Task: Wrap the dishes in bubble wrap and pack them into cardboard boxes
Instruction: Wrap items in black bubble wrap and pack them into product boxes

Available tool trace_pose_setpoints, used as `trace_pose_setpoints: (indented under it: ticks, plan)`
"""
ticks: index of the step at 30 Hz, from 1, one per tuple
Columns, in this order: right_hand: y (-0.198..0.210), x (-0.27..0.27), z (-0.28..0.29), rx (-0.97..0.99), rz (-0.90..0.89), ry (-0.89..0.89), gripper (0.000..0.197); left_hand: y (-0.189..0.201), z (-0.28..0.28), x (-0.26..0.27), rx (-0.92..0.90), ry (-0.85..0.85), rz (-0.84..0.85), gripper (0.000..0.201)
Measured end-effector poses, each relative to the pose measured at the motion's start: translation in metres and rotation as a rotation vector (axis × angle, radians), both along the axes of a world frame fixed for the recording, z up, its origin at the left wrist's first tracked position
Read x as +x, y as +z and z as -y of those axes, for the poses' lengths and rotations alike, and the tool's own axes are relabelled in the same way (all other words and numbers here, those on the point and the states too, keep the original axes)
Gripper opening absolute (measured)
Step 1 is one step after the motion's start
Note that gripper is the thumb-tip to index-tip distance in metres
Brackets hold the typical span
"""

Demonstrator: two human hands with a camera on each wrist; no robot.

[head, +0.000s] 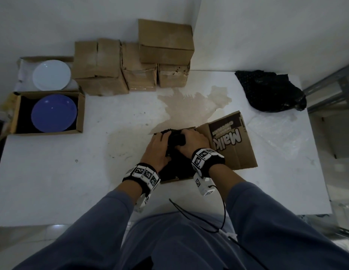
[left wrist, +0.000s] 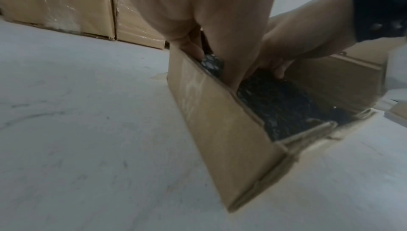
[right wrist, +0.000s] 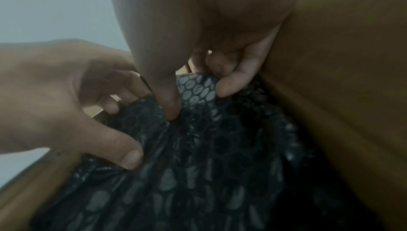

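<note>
An open cardboard box [head: 226, 151] with a printed flap stands on the white table in front of me. Inside it lies a bundle in black bubble wrap [head: 176, 140]; whatever dish it holds is hidden. Both hands reach into the box. My left hand [head: 163, 137] grips the wrap at the left side, thumb pressed on a fold [right wrist: 130, 158]. My right hand [head: 186, 136] pinches the wrap's far edge between thumb and curled fingers [right wrist: 226, 86]. The left wrist view shows the box wall [left wrist: 220, 130] and the wrap [left wrist: 286, 106] below both hands.
At the left, a blue plate [head: 53, 113] lies in an open box and a white plate [head: 51, 75] in another behind it. Several closed boxes [head: 134, 61] are stacked at the back. Loose black bubble wrap [head: 271, 90] and clear wrap [head: 276, 133] lie at the right.
</note>
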State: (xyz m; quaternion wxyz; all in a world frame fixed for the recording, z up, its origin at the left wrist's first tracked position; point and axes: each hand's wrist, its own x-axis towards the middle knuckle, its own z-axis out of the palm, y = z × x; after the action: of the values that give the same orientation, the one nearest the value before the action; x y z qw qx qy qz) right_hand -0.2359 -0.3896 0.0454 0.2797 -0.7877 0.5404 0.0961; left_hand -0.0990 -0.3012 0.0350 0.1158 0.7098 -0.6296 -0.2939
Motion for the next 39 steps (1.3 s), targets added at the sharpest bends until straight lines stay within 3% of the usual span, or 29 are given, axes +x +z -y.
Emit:
trace_pose_setpoints:
  ticks: [13, 22, 31, 35, 39]
  plan:
    - [0.005, -0.005, -0.004, -0.045, 0.056, -0.057, 0.034, 0.002, 0.007, 0.012, 0.052, -0.034, 0.015, 0.08]
    - [0.006, 0.003, -0.003, -0.012, -0.052, 0.015, 0.04, 0.008, 0.012, -0.008, 0.165, -0.036, 0.268, 0.057]
    - [0.018, 0.008, -0.002, 0.085, -0.161, 0.105, 0.042, 0.004, -0.01, -0.013, -0.011, -0.097, 0.199, 0.077]
    - [0.021, 0.004, -0.01, 0.017, -0.101, 0.073, 0.039, 0.004, -0.014, -0.016, 0.043, -0.173, 0.27, 0.087]
    - [0.024, -0.003, -0.027, -0.064, -0.106, 0.167, 0.056, 0.009, -0.014, -0.019, 0.086, -0.2, 0.304, 0.097]
